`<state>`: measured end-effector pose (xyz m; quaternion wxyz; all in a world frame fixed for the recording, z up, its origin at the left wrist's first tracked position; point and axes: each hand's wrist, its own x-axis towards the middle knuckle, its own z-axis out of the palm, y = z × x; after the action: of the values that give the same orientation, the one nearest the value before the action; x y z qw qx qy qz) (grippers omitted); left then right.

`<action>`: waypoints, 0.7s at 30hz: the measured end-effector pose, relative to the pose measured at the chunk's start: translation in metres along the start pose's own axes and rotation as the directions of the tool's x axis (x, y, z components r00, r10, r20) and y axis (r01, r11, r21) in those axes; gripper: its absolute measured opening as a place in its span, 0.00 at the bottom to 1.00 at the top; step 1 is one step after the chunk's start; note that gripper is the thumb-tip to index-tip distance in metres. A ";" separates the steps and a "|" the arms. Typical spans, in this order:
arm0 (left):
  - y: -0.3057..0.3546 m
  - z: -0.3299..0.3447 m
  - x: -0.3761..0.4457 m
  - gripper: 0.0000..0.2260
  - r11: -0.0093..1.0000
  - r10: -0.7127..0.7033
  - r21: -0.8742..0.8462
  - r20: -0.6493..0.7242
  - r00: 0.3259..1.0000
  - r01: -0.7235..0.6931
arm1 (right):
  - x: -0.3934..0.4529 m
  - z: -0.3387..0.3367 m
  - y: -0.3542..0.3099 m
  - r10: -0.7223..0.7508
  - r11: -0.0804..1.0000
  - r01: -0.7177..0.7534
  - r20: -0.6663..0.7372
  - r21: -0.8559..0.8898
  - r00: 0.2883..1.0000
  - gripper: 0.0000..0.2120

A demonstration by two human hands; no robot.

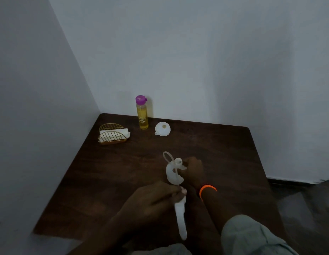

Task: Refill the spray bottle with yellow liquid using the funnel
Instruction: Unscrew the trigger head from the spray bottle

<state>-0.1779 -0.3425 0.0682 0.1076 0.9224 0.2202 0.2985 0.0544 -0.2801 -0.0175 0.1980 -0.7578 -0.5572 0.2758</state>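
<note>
spray bottle (pixel 180 216): white, slim body, held low over the near part of the table, neck end up; looks open at the neck, though blur makes this uncertain.
spray head (pixel 173 172): white trigger top with its thin dip tube looping above it; appears lifted clear of the bottle, just beyond its neck.
left hand (pixel 152 197): fingers curled round the bottle's upper part, gripping it.
right hand (pixel 193 171): fingers closed on the spray head from the right side; orange band (pixel 207 189) at the wrist.
hands, relation: close together, one on each part.
funnel (pixel 162 129): white, resting on the table, well beyond the hands, untouched.
yellow liquid bottle (pixel 142 113): clear, purple cap on, upright at the far edge by the wall, just left of the funnel.
napkin holder (pixel 113 134): gold wire, white napkins inside, far left.
table (pixel 224 153): dark wood, set in a corner.
stage, judged: opening done or nearly so; funnel not yet placed.
risk: narrow bottle may tip once released, being tall and light.
risk: dip tube may drip residue on the wood if the head is laid down carelessly.
risk: dim light could make seating the funnel in the small neck imprecise, causing spills.
</note>
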 end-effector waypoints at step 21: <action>-0.124 0.039 -0.053 0.12 -0.067 -0.992 -0.542 0.128 0.004 0.838 | 0.005 0.016 0.018 0.030 0.999 -0.028 -0.069 0.032 0.997 0.18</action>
<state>-0.2356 -0.2614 -0.0305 0.4683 0.3887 0.7247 0.3230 0.0584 -0.2803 -0.0416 0.2252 -0.7717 -0.5347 0.2605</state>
